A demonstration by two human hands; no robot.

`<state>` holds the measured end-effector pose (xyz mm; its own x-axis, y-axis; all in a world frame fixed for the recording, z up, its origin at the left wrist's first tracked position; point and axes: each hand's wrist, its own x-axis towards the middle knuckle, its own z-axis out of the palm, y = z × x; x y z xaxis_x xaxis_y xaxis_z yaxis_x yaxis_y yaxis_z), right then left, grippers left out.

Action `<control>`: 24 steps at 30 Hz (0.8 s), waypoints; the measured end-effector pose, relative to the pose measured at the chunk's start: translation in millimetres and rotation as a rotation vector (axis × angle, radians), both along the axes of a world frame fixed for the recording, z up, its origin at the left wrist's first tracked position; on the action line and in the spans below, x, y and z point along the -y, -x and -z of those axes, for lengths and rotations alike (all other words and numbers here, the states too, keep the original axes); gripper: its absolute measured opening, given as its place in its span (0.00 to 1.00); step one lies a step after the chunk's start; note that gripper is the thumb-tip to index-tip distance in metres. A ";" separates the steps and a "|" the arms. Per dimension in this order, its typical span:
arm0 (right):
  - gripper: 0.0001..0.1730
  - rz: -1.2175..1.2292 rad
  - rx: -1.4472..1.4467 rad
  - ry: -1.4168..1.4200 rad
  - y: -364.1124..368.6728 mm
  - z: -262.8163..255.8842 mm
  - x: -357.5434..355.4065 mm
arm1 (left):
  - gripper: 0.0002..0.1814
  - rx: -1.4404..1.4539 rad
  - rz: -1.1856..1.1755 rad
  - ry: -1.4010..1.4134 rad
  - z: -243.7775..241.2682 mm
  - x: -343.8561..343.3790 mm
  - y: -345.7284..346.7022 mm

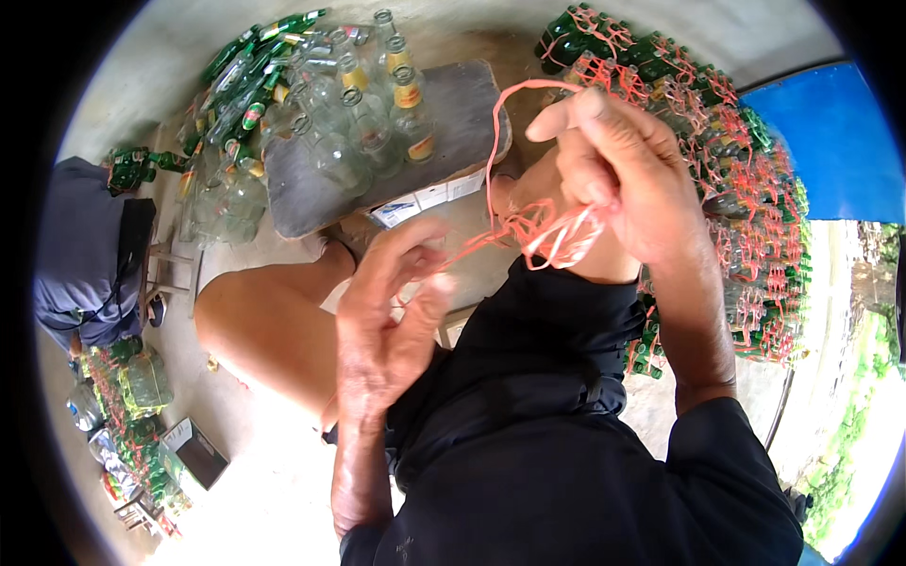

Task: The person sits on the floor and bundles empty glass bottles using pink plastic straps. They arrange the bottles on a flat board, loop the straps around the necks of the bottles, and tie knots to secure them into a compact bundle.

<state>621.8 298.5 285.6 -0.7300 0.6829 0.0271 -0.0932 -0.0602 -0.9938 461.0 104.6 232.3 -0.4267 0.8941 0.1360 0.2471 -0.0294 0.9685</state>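
A tangled bundle of red plastic twine (566, 237) hangs from my right hand (623, 163), whose fingers are closed on it. One strand arches up from the bundle and over to the right fingertips. Lower and to the left, my left hand (396, 304) is slightly blurred, its fingers curled around a strand that runs towards the bundle; how firmly it grips is hard to tell. Beyond both hands, clear glass bottles (368, 131), some with yellow labels, stand on a dark-topped low table (453, 106).
Green glass bottles (244, 78) are heaped behind the table's left end. Bottles tied with red twine (750, 170) are stacked at right beside a blue panel (835, 141). Another person (92, 247) sits at far left, near bundled bottles and an open box (195, 453) on the floor.
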 end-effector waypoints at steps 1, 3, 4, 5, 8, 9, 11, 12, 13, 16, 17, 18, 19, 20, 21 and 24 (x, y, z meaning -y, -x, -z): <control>0.24 -0.034 0.007 -0.004 5.7 4.3 6.0 | 0.24 -0.019 0.020 -0.064 -4.4 -6.0 -3.8; 0.25 -0.093 -0.001 -0.021 17.5 15.8 13.4 | 0.25 0.013 0.047 -0.094 -11.2 -14.7 -14.5; 0.24 -0.101 0.031 0.053 19.2 19.6 14.5 | 0.23 0.036 0.051 -0.115 -8.7 -21.2 -20.8; 0.24 -0.149 -0.005 0.097 21.3 27.0 15.4 | 0.21 0.058 0.056 -0.136 -4.7 -26.1 -25.3; 0.25 -0.163 0.037 0.145 20.8 39.5 19.2 | 0.15 0.281 0.065 -0.089 5.3 -30.1 -30.1; 0.25 -0.165 0.025 0.203 18.5 41.1 22.1 | 0.13 0.269 0.058 -0.085 10.8 -29.8 -29.6; 0.25 -0.170 0.013 0.281 15.3 46.1 25.6 | 0.11 0.243 0.045 -0.078 20.5 -27.5 -27.6; 0.25 -0.171 0.014 0.301 13.4 49.2 27.0 | 0.09 0.279 0.039 -0.063 21.5 -25.6 -26.6; 0.26 -0.172 0.014 0.320 11.8 51.3 28.4 | 0.09 0.280 0.043 -0.050 25.3 -24.1 -25.2; 0.24 -0.179 0.047 0.349 10.0 51.6 30.1 | 0.10 0.308 0.026 -0.017 33.4 -20.6 -24.7; 0.23 -0.186 0.046 0.346 8.6 53.4 30.5 | 0.10 0.316 0.025 -0.025 34.5 -19.3 -25.2; 0.22 -0.192 0.046 0.339 6.8 55.8 30.6 | 0.10 0.325 0.025 -0.035 37.0 -18.6 -25.6; 0.21 -0.198 0.045 0.333 5.5 58.0 30.9 | 0.10 0.333 0.025 -0.046 39.3 -17.8 -26.0; 0.21 -0.194 0.042 0.337 4.8 59.4 31.3 | 0.09 0.370 0.017 -0.054 41.7 -17.4 -26.6; 0.20 -0.189 0.040 0.342 4.3 60.6 31.6 | 0.08 0.407 0.010 -0.061 43.9 -17.4 -27.4; 0.20 -0.160 0.045 0.322 2.3 67.7 33.4 | 0.08 0.457 -0.025 -0.044 41.1 -16.2 -30.8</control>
